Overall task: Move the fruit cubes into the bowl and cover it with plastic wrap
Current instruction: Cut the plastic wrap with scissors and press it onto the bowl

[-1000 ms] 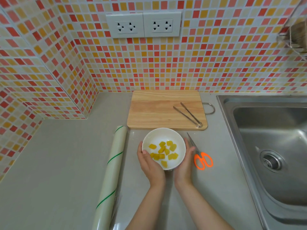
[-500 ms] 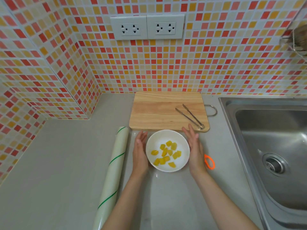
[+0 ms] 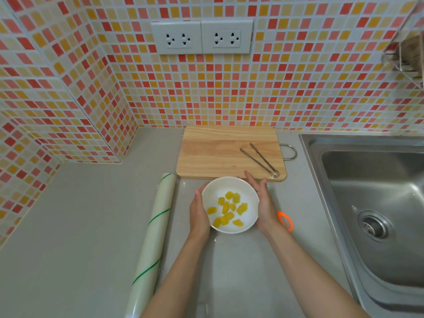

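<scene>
Bowl: the white bowl (image 3: 230, 204) is set on the bench (image 3: 80, 226), just in front of the board (image 3: 215, 152).
Cubes: the yellow cubes (image 3: 228, 208) are all seen inside the bowl; none are seen on the board.
Left hand: the left hand (image 3: 199, 211) is laid flat against the bowl's left side, fingers out straight, nothing held.
Right hand: the right hand (image 3: 263, 200) is laid flat against the bowl's right side, also spread and holding nothing.
Wrap: a shiny clear sheet seems to be lying under the bowl, but it is hard to be sure; the roll (image 3: 152, 239) lies just left of it.
Other things: tongs (image 3: 260, 160) are left on the board; orange scissors (image 3: 285, 220) are partly hidden behind the right wrist.
How it handles: the bowl is likely hard, smooth and breakable, so it is best held by both sides. The wrap is thin, soft and clingy, so it should be taken by its edges and pulled up gently.
Step left: the bowl is not yet covered.
</scene>
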Motion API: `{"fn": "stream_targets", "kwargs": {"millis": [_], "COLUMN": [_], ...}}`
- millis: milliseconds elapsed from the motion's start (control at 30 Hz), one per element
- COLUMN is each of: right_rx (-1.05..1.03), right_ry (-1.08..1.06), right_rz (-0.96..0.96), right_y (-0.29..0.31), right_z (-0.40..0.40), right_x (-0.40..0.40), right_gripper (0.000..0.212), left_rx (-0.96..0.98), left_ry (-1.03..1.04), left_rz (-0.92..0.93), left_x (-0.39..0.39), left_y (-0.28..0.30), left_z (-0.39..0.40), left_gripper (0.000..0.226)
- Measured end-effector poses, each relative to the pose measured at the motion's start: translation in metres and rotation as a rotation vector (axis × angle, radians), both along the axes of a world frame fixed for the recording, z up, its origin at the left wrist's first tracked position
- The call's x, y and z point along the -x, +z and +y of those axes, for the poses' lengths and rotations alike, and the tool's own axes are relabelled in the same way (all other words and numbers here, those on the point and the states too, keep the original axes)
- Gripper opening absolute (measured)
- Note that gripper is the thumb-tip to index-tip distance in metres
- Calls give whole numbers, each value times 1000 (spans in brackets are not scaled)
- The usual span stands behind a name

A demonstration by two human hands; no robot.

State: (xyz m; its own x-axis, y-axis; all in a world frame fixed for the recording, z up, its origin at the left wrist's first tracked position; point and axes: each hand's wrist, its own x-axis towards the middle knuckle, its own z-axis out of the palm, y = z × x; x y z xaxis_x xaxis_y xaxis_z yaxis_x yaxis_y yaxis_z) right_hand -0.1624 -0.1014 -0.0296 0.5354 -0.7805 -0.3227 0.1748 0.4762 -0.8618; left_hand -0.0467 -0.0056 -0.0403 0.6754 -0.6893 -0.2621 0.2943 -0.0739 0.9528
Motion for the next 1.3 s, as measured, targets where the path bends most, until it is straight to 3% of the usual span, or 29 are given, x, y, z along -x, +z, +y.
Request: {"fn": "stream_targets", "kwargs": {"millis": [200, 367, 500, 667, 1300], "right_rx": [112, 179, 201, 174, 231], "right_ry": [-192, -146, -195, -187, -124], "right_rz": [0, 37, 96, 121, 201], "right_y": [-8, -5, -7, -3, -3], "right_z": [10, 25, 27, 19, 14], "right_x": [12, 7, 2, -2, 1], "right_gripper": [54, 53, 41, 40, 40], "left_rx": [2, 53, 70, 65, -14], "left_ry": [-9, -95, -5, 73, 10], "left_rz": [-21, 104, 168, 131, 55], "left_x": [-15, -11, -1, 6, 0], "left_y": [-3, 7, 4, -2, -1], "left_z": [9, 2, -4, -9, -8], "left_gripper": [48, 52, 49, 47, 47]}}
